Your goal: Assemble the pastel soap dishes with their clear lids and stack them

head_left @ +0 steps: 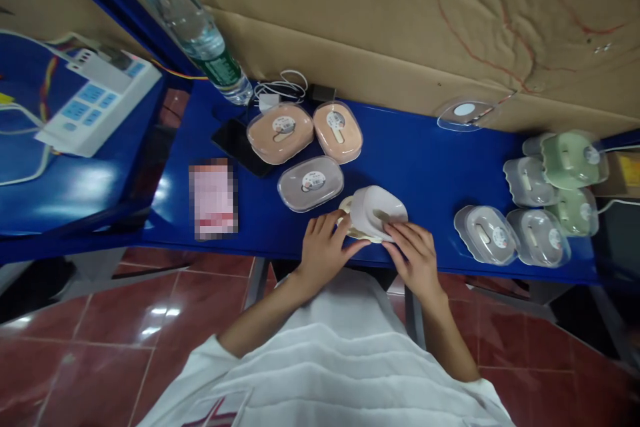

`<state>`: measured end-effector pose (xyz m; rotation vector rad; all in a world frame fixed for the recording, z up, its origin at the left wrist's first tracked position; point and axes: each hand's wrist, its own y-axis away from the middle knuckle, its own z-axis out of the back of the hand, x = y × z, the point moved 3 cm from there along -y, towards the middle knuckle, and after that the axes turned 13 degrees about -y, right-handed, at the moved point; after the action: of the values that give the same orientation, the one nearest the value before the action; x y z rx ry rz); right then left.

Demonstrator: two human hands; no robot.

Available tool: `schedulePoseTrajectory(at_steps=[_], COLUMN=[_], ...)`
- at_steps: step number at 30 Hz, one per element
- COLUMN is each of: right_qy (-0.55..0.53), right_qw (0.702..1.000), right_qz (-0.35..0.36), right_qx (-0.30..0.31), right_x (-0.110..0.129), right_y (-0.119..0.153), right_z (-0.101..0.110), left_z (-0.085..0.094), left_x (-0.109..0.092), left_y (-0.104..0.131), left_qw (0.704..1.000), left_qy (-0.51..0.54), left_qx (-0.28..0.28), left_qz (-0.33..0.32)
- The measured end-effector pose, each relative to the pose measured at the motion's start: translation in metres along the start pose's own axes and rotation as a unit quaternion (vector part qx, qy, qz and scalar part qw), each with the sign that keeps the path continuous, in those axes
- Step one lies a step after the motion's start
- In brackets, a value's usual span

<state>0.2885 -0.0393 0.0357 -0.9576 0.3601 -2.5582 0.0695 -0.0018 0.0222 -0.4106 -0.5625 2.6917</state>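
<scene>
A white oval bowl [367,210] sits tilted on a cream scalloped dish [356,233] near the table's front edge. My left hand [323,247] grips the left side of the cream dish, its thumb along the front rim. On the right, my right hand [414,257] has its fingers together at the bowl's rim, thumb below. A small greyish-beige piece [383,215], perhaps a spoon, lies inside the bowl by my right fingertips. Just beyond my left hand is a clear lid [311,183] with a round label.
Two peach lidded boxes [280,137] lie behind, beside a black phone-like slab [243,147] and a water bottle [200,40]. Several grey bowl sets [487,235] and green ones [573,160] stand at right. Another clear lid [466,113] rests by the cardboard wall [350,47].
</scene>
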Motion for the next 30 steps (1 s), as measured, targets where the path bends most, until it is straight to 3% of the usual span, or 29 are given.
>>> schedulePoseTrajectory(at_steps=[5, 10, 14, 19, 23, 26, 28, 30], right_qy=[0.01, 0.027, -0.003, -0.023, 0.043, 0.157, 0.236, 0.31], right_qw=[1.0, 0.995, 0.992, 0.99, 0.992, 0.985, 0.969, 0.944], right_qz=[0.021, 0.027, 0.031, 0.05, 0.054, 0.002, -0.044, -0.085], right_qx=[0.014, 0.096, 0.12, 0.127, 0.103, 0.071, 0.066, 0.075], right_x=[-0.001, 0.008, 0.005, -0.002, -0.02, -0.054, -0.081, -0.108], right_y=[0.002, -0.003, -0.011, -0.021, -0.039, -0.075, -0.103, -0.129], right_z=[-0.003, -0.027, -0.033, -0.023, 0.01, 0.064, 0.104, 0.137], left_z=[0.011, 0.005, 0.002, 0.023, 0.043, 0.058, 0.07, 0.079], left_x=[0.021, 0.029, 0.031, 0.044, 0.071, 0.098, 0.124, 0.151], left_y=[0.005, 0.011, 0.008, 0.014, 0.025, 0.033, 0.037, 0.042], left_qw=[0.997, 0.985, 0.986, 0.993, 0.997, 0.996, 0.987, 0.967], left_qy=[0.068, 0.1, 0.104, 0.078, 0.044, -0.016, -0.074, -0.121], left_qx=[-0.035, 0.039, 0.05, -0.024, -0.053, -0.089, -0.107, -0.077], left_qz=[-0.009, -0.132, -0.122, -0.087, -0.024, 0.005, 0.099, 0.209])
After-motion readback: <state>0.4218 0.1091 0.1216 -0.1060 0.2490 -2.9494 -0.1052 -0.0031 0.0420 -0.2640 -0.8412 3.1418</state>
